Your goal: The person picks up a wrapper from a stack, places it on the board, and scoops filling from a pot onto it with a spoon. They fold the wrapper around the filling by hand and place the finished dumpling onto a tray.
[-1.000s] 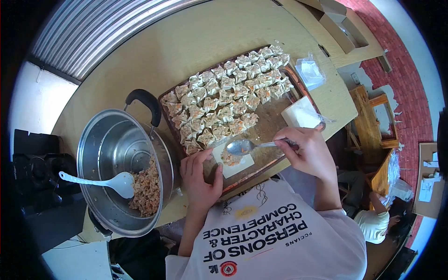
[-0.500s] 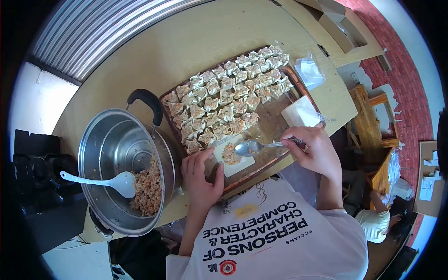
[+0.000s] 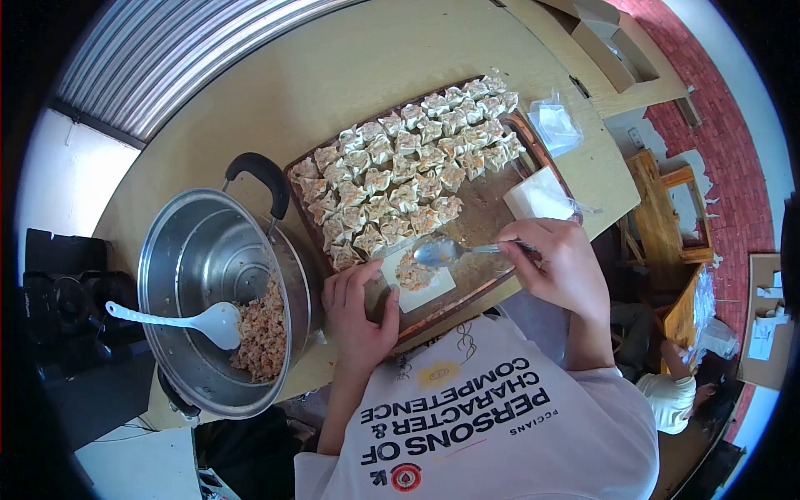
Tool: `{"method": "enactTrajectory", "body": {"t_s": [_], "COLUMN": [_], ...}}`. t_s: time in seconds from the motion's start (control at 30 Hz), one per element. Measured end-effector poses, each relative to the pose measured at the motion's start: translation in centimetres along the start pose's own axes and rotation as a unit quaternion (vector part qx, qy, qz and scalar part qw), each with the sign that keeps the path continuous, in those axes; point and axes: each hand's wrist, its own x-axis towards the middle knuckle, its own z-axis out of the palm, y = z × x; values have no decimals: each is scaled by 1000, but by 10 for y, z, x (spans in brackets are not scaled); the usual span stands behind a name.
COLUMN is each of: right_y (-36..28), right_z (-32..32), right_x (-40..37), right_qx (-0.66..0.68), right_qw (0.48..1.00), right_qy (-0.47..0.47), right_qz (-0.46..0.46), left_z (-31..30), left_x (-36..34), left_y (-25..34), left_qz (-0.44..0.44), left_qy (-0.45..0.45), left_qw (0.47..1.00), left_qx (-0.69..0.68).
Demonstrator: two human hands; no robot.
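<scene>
A metal spoon [image 3: 439,252] is held by its handle in my right hand [image 3: 557,265], with its bowl over the filling [image 3: 412,273] on a square wrapper [image 3: 427,293]. The wrapper lies at the near edge of a brown tray [image 3: 492,218]. My left hand [image 3: 362,317] rests at the wrapper's left side, thumb and fingers apart. Rows of filled dumplings [image 3: 404,171] cover the tray's far and left parts. To the right on the tray sits a stack of white wrappers [image 3: 537,200].
A large steel pot [image 3: 208,250] with ground filling [image 3: 262,333] and a white ladle [image 3: 218,325] stands left of the tray. A plastic bag [image 3: 555,125] lies beyond the stack. At the lower right is another person [image 3: 668,400]. An open cardboard box [image 3: 612,50] is at the upper right.
The spoon's bowl has shifted slightly up and left over the filling, and my right hand has moved a little up. My left hand has barely moved.
</scene>
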Motion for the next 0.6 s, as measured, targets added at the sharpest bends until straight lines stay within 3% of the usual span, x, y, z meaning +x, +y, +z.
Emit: {"method": "enactTrajectory", "body": {"t_s": [0.53,0.6], "right_y": [-24,-29], "right_z": [-6,-5], "right_x": [-3,-2], "right_qx": [-34,-18], "right_qw": [999,999], "right_qy": [-3,2], "right_qz": [-11,-45], "left_z": [0,0], "left_x": [0,0], "left_y": [0,0], "left_qz": [-3,1], "left_qy": [-2,0], "left_qw": [1000,1000], "left_qx": [-4,-1]}}
